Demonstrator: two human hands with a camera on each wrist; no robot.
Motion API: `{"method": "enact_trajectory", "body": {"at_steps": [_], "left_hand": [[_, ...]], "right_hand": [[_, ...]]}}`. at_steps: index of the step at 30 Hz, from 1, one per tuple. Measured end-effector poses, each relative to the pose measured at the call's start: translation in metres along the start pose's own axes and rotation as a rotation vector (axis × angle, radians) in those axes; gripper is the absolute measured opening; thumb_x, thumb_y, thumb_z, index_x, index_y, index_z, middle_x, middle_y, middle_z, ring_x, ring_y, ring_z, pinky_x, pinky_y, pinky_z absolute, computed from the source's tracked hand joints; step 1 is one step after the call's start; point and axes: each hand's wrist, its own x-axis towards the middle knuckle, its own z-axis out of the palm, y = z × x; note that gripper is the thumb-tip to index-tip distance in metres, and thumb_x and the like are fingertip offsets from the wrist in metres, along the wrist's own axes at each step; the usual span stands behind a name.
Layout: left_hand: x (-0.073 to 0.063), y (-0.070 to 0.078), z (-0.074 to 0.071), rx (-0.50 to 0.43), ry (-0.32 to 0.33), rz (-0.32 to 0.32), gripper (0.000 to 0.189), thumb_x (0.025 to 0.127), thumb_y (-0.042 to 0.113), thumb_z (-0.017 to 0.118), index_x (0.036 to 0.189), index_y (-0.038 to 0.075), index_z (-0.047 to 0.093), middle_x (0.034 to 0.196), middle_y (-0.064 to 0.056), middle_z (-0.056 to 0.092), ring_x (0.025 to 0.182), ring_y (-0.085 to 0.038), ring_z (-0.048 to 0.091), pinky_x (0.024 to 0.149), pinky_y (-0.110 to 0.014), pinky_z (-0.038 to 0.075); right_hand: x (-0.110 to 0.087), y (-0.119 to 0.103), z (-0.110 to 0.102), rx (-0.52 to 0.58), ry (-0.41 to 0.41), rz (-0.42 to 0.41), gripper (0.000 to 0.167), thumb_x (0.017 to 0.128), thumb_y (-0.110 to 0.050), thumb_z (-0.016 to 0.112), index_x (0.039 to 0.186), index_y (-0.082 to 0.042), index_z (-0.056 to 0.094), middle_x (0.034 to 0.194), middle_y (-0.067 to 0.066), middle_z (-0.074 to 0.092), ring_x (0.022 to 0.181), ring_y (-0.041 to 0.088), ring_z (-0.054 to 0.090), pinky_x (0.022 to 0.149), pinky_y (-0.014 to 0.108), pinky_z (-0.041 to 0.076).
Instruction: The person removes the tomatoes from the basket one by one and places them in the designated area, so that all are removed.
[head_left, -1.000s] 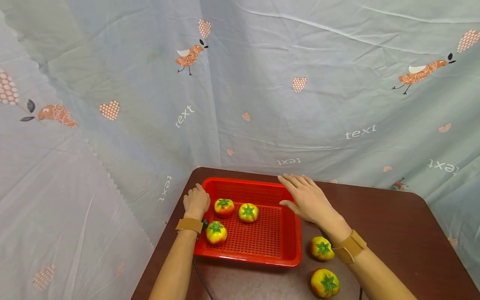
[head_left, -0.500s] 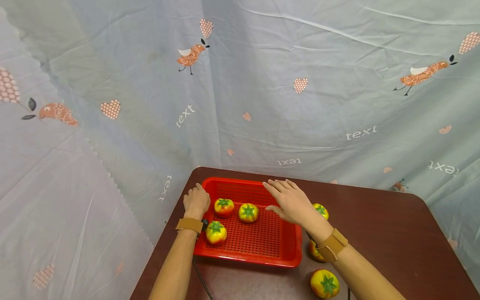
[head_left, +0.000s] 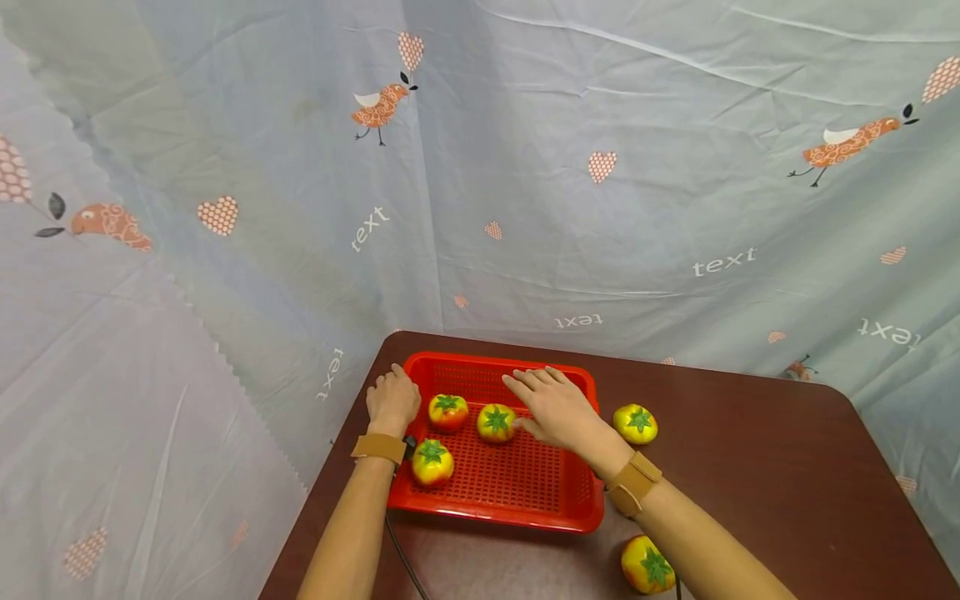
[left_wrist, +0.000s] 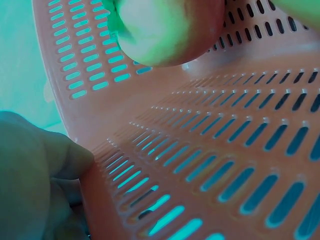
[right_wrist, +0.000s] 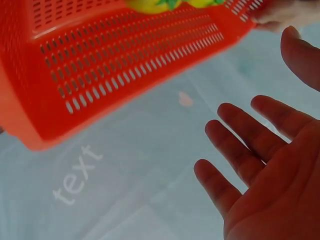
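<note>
A red slotted plastic basket [head_left: 495, 518] sits on the table. My left hand [head_left: 392, 404] holds its left rim; in the left wrist view the thumb [left_wrist: 70, 157] lies over the edge with curled fingers below it outside. Inside, toward the left, are three yellow-and-red fruits with green leafy tops: a back-left fruit [head_left: 448, 413], a front-left fruit [head_left: 432, 464] and a middle fruit [head_left: 496, 423]. Over the basket's right half hovers my right hand [head_left: 558, 410], its fingers extended and spread, holding nothing. The right wrist view shows its bare palm [right_wrist: 285, 195].
Right of the basket lies a similar fruit [head_left: 636, 424], and another fruit [head_left: 647, 565] is near the front, partly behind my right forearm. The dark brown table [head_left: 780, 475] extends to the right. A patterned curtain [head_left: 525, 208] hangs behind. A cable [head_left: 405, 558] runs below my left wrist.
My right hand has moved left from the basket's right rim to over its inside, uncovering the fruit at the right. Its wrist now covers another fruit beside the basket. The left hand stays put.
</note>
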Motion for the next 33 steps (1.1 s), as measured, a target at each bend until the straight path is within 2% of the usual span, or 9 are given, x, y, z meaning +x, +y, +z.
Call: {"method": "enact_trajectory", "body": {"at_steps": [5, 12, 21, 28, 33], "left_hand": [[-0.001, -0.001, -0.001, 0.0, 0.0, 0.0, 0.062, 0.099, 0.023, 0.047, 0.143, -0.017, 0.031, 0.135, -0.034, 0.051, 0.12, -0.047, 0.052, 0.103, -0.058, 0.042], [0.0, -0.002, 0.001, -0.003, -0.004, -0.002, 0.061, 0.099, 0.023, 0.046, 0.143, -0.017, 0.03, 0.134, -0.034, 0.051, 0.12, -0.047, 0.052, 0.103, -0.058, 0.042], [0.0, 0.0, 0.001, 0.0, -0.006, 0.007, 0.061, 0.099, 0.023, 0.046, 0.143, -0.017, 0.03, 0.135, -0.035, 0.051, 0.12, -0.047, 0.051, 0.102, -0.058, 0.042], [0.0, -0.001, 0.0, 0.002, 0.002, 0.008, 0.061, 0.099, 0.023, 0.045, 0.143, -0.017, 0.03, 0.134, -0.034, 0.051, 0.121, -0.047, 0.051, 0.103, -0.058, 0.042], [0.0, 0.0, 0.001, -0.006, -0.002, 0.002, 0.061, 0.099, 0.023, 0.045, 0.143, -0.017, 0.03, 0.134, -0.034, 0.051, 0.121, -0.047, 0.051, 0.103, -0.058, 0.042]], "right_hand": [[0.008, -0.007, 0.013, -0.007, -0.041, -0.008, 0.066, 0.089, -0.036, 0.07, 0.145, -0.009, 0.047, 0.143, 0.012, 0.054, 0.133, 0.03, 0.05, 0.113, 0.048, 0.036], [0.02, -0.016, 0.031, -0.071, -0.084, -0.023, 0.067, 0.09, -0.044, 0.067, 0.145, -0.013, 0.047, 0.141, 0.008, 0.056, 0.131, 0.026, 0.052, 0.112, 0.045, 0.039], [0.032, -0.019, 0.046, -0.035, -0.157, 0.01, 0.067, 0.091, -0.048, 0.063, 0.147, -0.014, 0.046, 0.144, 0.008, 0.054, 0.134, 0.027, 0.049, 0.114, 0.047, 0.035], [0.04, -0.024, 0.058, -0.08, -0.175, -0.001, 0.067, 0.09, -0.051, 0.062, 0.145, -0.015, 0.048, 0.141, 0.005, 0.057, 0.13, 0.024, 0.052, 0.112, 0.044, 0.038], [0.046, -0.026, 0.067, -0.073, -0.199, 0.007, 0.067, 0.09, -0.05, 0.064, 0.145, -0.016, 0.048, 0.14, 0.006, 0.057, 0.129, 0.024, 0.053, 0.111, 0.044, 0.039]]}}
